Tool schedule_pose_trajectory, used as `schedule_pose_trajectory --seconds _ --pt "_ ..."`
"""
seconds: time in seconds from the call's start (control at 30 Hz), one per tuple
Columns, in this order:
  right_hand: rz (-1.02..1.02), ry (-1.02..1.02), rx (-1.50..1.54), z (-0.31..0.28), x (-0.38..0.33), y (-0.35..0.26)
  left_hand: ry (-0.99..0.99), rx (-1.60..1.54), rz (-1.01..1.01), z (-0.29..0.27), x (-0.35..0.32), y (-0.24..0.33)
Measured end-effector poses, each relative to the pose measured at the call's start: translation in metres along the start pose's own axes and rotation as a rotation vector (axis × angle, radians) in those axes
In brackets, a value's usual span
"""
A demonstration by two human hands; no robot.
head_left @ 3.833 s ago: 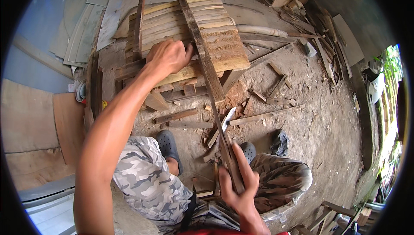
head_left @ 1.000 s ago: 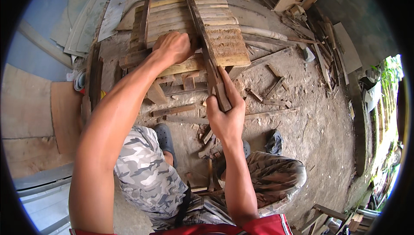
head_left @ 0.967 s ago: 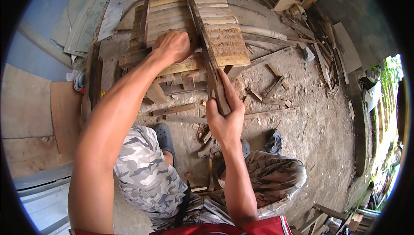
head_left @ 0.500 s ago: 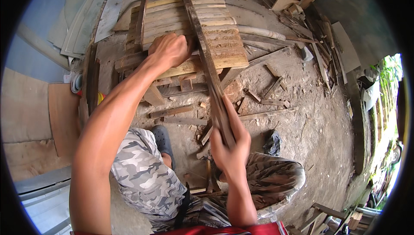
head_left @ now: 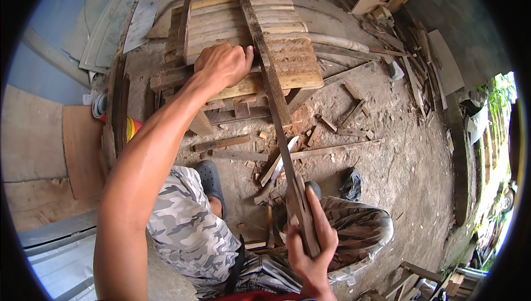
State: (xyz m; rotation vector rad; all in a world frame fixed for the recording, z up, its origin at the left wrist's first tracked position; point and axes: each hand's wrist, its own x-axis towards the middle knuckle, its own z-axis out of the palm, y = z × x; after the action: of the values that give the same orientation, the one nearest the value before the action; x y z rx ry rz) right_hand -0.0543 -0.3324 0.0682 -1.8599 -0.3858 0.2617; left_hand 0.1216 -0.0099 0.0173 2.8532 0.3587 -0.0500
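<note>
Hands in view: 2, both the person's own, both bare.

Right hand [head_left: 311,240]: closed around the near end of 1 long dark wooden slat [head_left: 265,74], fingers wrapped over its upper face, thumb along its side.

Slat position: it runs from the right-hand grip up and away, slightly leftward, across the pile of pale boards [head_left: 232,19] and on past the top edge of the view.

Left hand [head_left: 221,64]: arm stretched far forward, palm down on the pile, fingers curled; the thumb touches the left edge of the slat. Whether the fingers clasp a board or only press on it, I cannot tell.

Gap between the grips: well apart along the 1 slat, the left one far up, the right one close to the body.

Pile: about 8 pale curved boards lying side by side, with 1 wider brown plank [head_left: 293,69] just right of the left hand, under the slat.

Second upright strip [head_left: 187,19]: 1 dark strip left of the left hand, roughly parallel to the slat.

Below the right-hand grip: 2 knees in camouflage trousers [head_left: 188,234].

Left of the right-hand grip: 1 dark sandal [head_left: 211,182] on the dirt.

Ground between the 2 grips: short wood offcuts [head_left: 221,143] scattered on bare earth, too many and too jumbled to count.
</note>
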Motion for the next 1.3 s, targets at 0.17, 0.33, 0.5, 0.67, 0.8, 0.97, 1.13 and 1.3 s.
schedule_pose_trajectory --seconds 0.17,0.33,0.5,0.67,0.8,0.97,1.13,1.3 --pt "-0.258 0.077 0.07 0.061 0.127 0.019 0.547 -0.001 0.255 0.07 0.007 -0.073" --pt "-0.184 0.056 0.029 0.041 0.09 0.016 0.083 -0.11 -0.029 0.005 -0.007 0.001" --pt "0.013 -0.015 -0.068 -0.011 -0.025 0.001 0.071 -0.043 0.032 -0.002 -0.003 -0.004" --pt "-0.082 0.034 0.03 0.024 0.052 0.009 0.154 -0.063 0.045 0.008 -0.004 -0.015" --pt "-0.185 0.073 0.071 0.063 0.132 0.016 0.277 -0.033 0.147 0.035 0.01 -0.045" --pt "-0.206 0.029 -0.049 0.042 0.07 0.023 0.093 0.045 0.035 0.003 -0.002 -0.014" --pt "-0.059 -0.025 -0.065 -0.007 -0.016 0.012 0.023 -0.126 0.001 0.0 0.003 -0.004" --pt "-0.166 0.062 0.029 0.053 0.095 0.02 0.885 0.321 0.471 0.064 0.016 -0.075"
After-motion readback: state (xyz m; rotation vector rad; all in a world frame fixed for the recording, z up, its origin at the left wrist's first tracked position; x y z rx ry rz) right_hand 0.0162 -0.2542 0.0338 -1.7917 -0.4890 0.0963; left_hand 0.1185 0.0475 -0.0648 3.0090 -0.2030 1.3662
